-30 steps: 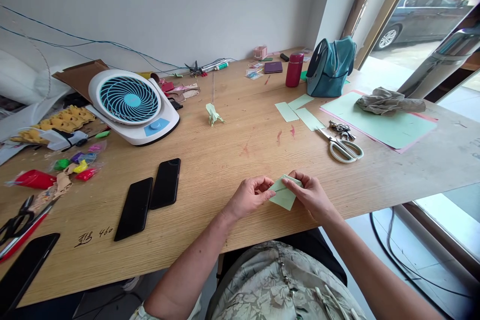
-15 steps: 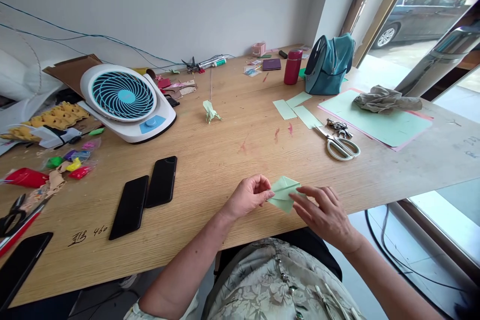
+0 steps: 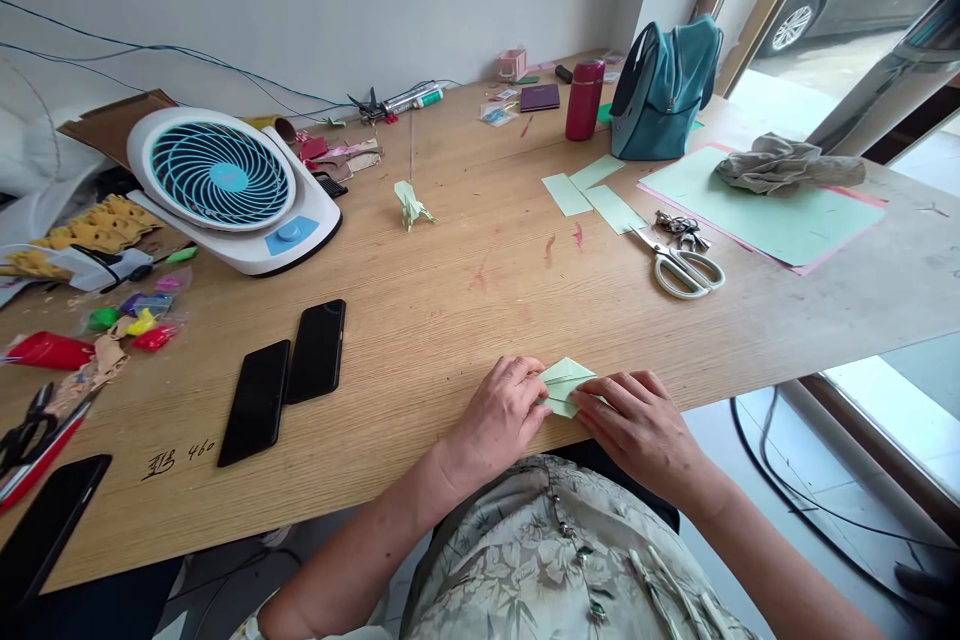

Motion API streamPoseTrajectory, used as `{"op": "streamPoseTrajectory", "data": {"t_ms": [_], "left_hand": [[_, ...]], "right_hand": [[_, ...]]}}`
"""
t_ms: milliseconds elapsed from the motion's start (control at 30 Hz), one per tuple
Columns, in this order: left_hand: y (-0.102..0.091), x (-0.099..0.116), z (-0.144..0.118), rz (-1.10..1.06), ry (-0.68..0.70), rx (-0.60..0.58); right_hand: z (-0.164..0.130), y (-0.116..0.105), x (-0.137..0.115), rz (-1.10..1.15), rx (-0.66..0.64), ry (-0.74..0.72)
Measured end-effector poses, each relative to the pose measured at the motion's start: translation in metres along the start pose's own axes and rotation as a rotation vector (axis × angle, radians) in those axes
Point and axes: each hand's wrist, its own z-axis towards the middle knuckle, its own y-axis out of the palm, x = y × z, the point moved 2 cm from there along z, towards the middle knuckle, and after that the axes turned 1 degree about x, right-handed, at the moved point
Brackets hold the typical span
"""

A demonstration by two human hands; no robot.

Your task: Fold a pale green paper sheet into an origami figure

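At the near edge of the wooden table (image 3: 465,320), both hands lie flat on a folded piece of pale green paper (image 3: 566,382). The left hand (image 3: 504,412) covers its left side, fingers held together and pressing down. The right hand (image 3: 640,423) covers its lower right side, fingers extended and slightly apart, tips on the sheet. Only the upper, pointed part of the paper shows between the hands; the rest is hidden under them.

To the left, well apart from the hands, two black phones (image 3: 289,375) lie side by side, touching. A third dark phone (image 3: 45,525) sits at the near left corner.

Mid-table, right of centre, white-handled scissors (image 3: 679,268) lie beside a bunch of keys (image 3: 681,230), with three small green paper pieces (image 3: 592,200) just beyond. A large green sheet (image 3: 772,215) carries a crumpled grey cloth (image 3: 784,165).

A small folded green paper figure (image 3: 409,204) stands alone, centre. A white and blue fan (image 3: 225,185) lies tilted at left.

At the far side stand a teal bag (image 3: 664,90) and a red bottle (image 3: 585,100).
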Motion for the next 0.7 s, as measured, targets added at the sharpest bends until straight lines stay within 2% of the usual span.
{"op": "streamPoseTrajectory", "data": {"t_ms": [200,500,700], "left_hand": [[-0.002,-0.004,-0.006,0.096,0.143,-0.096],[-0.005,-0.014,0.001,0.071,0.196,-0.133],[-0.006,-0.023,0.004,0.084,0.178,-0.098]], "right_hand": [[-0.001,0.005,-0.002,0.034,-0.033,0.007],[0.003,0.007,-0.016,-0.016,0.069,0.19],[0.002,0.01,-0.016,0.024,0.075,0.277]]}}
